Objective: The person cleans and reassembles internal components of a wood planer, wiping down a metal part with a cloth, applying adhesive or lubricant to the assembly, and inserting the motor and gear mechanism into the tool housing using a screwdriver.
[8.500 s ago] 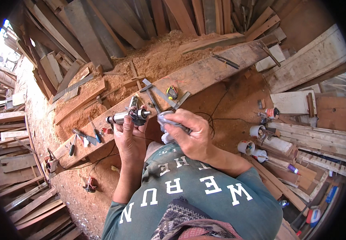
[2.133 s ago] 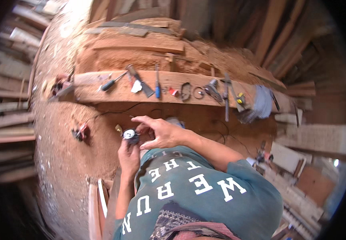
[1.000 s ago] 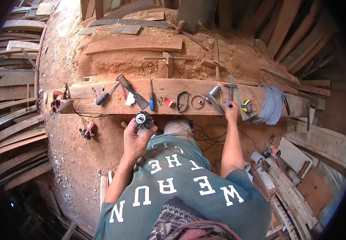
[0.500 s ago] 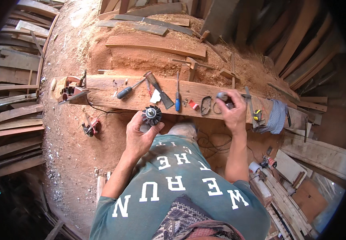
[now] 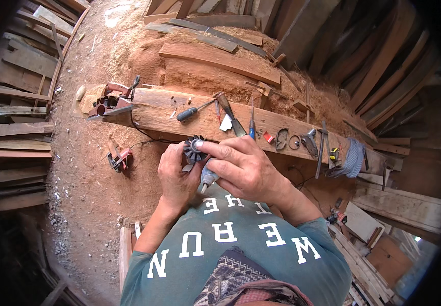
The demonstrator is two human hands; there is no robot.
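My left hand (image 5: 174,171) is closed around a motor armature with a dark, finned fan (image 5: 189,148). Its fan end faces up. My right hand (image 5: 248,168) reaches across, and a fingertip touches the fan's hub, covering part of the shaft. Below that fingertip, my right hand's curled fingers hold a bluish-grey tapered piece (image 5: 208,177) with a narrow pointed tip; its kind is unclear. Both hands meet in front of my shirt, at the near edge of the timber beam (image 5: 154,104).
On the beam lie a power planer (image 5: 111,104), a dark-handled screwdriver (image 5: 187,113), a chisel (image 5: 225,106), a blue-handled screwdriver (image 5: 252,127), a small red piece (image 5: 268,136), a belt loop (image 5: 281,138) and a yellow tape measure (image 5: 334,154). A red-and-black tool part (image 5: 119,157) rests on the ground.
My right hand has come left and down from above the beam to the armature, and its fingertip now touches the fan hub. My left hand keeps holding the armature. The view has shifted slightly.
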